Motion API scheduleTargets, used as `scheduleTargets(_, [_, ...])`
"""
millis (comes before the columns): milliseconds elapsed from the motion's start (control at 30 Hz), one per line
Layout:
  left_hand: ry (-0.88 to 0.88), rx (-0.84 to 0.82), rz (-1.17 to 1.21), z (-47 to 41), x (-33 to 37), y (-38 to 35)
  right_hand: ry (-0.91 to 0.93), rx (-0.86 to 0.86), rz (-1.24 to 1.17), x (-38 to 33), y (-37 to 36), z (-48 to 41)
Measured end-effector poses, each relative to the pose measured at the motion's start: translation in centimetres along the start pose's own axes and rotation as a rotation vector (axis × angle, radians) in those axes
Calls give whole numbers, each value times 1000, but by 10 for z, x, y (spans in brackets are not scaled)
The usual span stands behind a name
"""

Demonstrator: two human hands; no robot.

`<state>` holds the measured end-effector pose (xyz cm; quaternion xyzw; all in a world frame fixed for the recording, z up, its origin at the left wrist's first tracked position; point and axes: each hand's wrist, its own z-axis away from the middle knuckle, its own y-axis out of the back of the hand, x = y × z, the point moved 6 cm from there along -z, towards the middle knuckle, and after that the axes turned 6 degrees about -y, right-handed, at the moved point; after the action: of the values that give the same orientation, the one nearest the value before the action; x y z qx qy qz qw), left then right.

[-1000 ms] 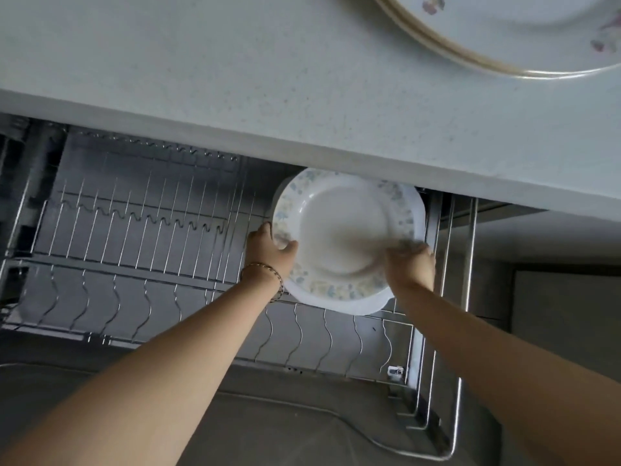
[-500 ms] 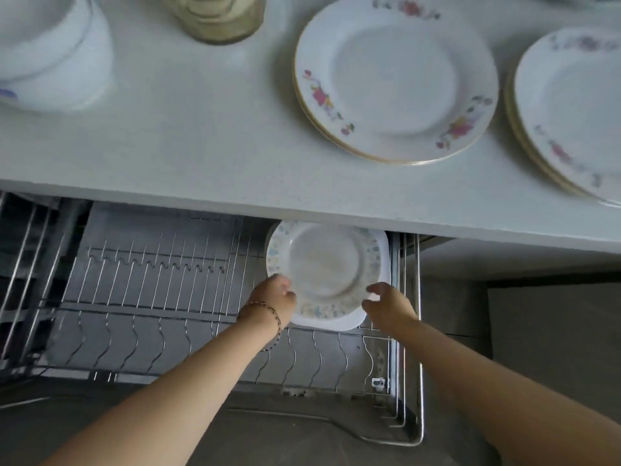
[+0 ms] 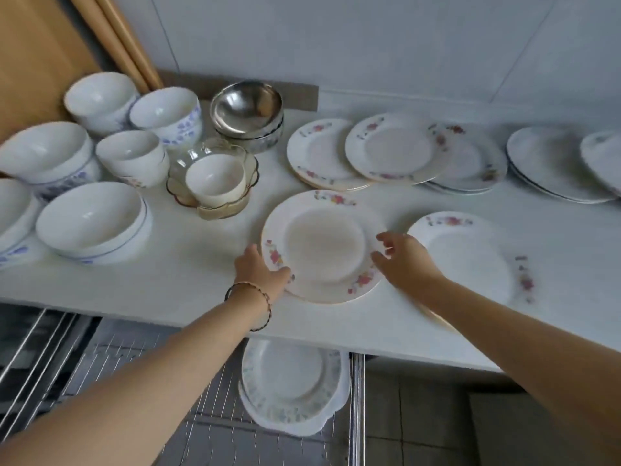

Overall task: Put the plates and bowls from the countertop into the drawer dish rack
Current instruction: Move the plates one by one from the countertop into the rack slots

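Countertop (image 3: 168, 277) holds floral plate (image 3: 324, 245) flat, face-up; left hand (image 3: 258, 272) pinches rim, right hand (image 3: 406, 260) relaxed alongside.

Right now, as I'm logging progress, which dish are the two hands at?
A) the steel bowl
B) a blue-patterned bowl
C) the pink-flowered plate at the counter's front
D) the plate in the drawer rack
C: the left hand and right hand sit at opposite rims of the pink-flowered plate.
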<state>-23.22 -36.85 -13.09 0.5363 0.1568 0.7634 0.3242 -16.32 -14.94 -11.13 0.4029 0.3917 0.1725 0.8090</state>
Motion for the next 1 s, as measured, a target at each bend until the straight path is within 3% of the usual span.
scheduleTargets(133, [176,14,185,-14,9,-18,-4,5,128,0,4,-56])
scheduleTargets(433, [142,239,354,-28,-14,-28,-72,-22,39,5,-25,-85])
scheduleTargets(633, [16,242,308,31,-35,5,65,43,-94,4,-15,-8])
scheduleTargets(767, [52,140,279,99,-87,35,119,-96,-222,13,-34,85])
scheduleTargets(1000, [232,-42,143,153,-189,46,-94,-327,-216,57,-136,179])
